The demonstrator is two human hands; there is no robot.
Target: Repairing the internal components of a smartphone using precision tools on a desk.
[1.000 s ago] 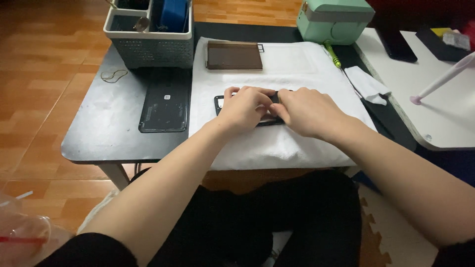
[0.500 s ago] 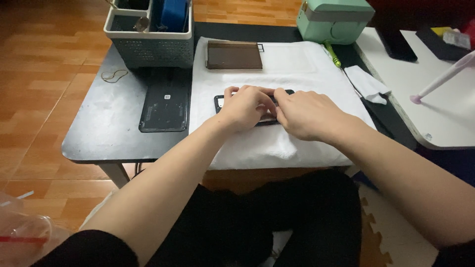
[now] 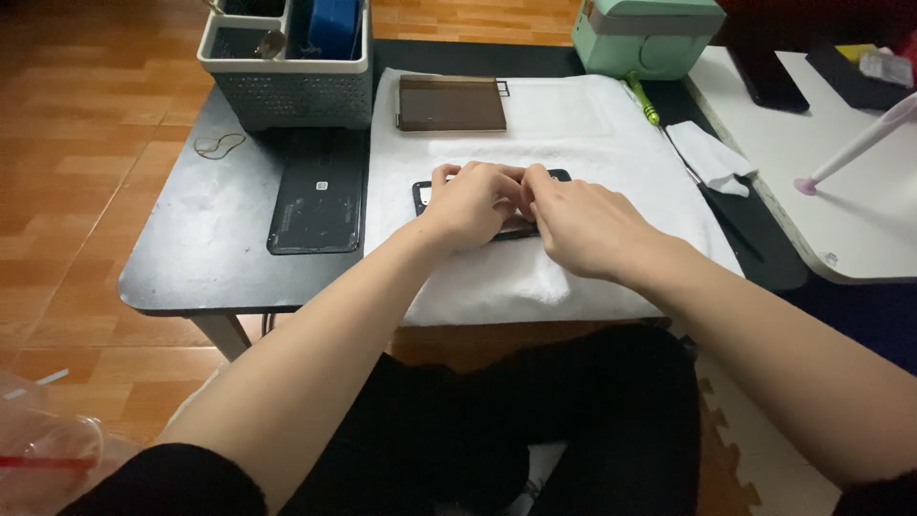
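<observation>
Hands barely shifted | left hand [image 3: 470, 203], right hand [image 3: 583, 225] pressed together, apparently pinching phone [image 3: 425, 196] | white towel [image 3: 573, 143], dark table [image 3: 215, 239]

head view | above, looking down and forward | near | dark table [image 3: 205, 248] fills mid-frame

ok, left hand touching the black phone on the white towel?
Touching. Head view: the left hand lies on the black phone, fingers pressed on its top, no gap; the right hand covers its other end.
</observation>
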